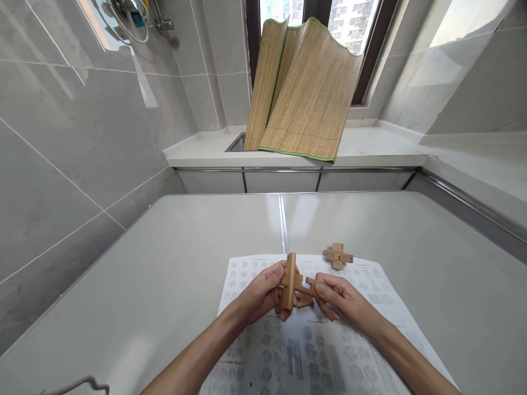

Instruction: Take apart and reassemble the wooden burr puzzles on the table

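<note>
My left hand (260,293) grips an upright wooden puzzle bar (290,282) that is joined to other wooden pieces. My right hand (338,299) pinches a shorter wooden piece (309,286) that juts sideways from the same cluster. Both hands hover just above a printed instruction sheet (313,351) covered with small diagrams. A second, assembled wooden cross puzzle (338,255) rests on the far edge of the sheet, beyond my right hand.
The sheet lies on a pale grey table (164,274) with a seam down its middle. A rolled bamboo mat (304,93) leans against the window over a white counter (370,148). Tiled walls close in on the left and right.
</note>
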Demonstrator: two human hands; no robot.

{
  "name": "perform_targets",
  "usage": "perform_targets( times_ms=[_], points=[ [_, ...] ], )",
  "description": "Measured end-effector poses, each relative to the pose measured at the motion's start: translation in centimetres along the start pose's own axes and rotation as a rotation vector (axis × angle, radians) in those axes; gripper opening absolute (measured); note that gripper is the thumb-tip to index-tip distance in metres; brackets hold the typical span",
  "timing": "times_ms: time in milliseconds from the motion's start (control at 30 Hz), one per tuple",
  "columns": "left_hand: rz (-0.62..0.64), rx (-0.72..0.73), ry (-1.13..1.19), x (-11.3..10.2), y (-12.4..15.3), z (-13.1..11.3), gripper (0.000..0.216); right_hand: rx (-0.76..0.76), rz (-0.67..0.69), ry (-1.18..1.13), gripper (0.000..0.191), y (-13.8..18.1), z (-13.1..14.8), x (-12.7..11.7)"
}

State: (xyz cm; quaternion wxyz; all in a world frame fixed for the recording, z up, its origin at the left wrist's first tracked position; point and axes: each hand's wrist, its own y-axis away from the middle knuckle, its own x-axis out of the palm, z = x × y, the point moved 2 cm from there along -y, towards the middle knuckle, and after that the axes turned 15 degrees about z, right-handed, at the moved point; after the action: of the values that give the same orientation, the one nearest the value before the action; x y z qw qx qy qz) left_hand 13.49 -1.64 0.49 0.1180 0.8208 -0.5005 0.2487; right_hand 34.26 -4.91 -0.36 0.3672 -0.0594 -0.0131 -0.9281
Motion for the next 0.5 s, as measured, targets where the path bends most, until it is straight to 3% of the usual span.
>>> perform_targets(
  times_ms=[300,500],
  points=[
    [0.007,0.027,-0.004,0.28,-0.24,0.08,0.041,0.003,-0.011,-0.02,0.045,-0.03,0.04,-0.14],
    [-0.097,0.076,-0.062,0.52,-0.12,-0.59,0.04,0.005,-0.049,0.012,0.045,0.01,-0.18,-0.4]
  ],
)
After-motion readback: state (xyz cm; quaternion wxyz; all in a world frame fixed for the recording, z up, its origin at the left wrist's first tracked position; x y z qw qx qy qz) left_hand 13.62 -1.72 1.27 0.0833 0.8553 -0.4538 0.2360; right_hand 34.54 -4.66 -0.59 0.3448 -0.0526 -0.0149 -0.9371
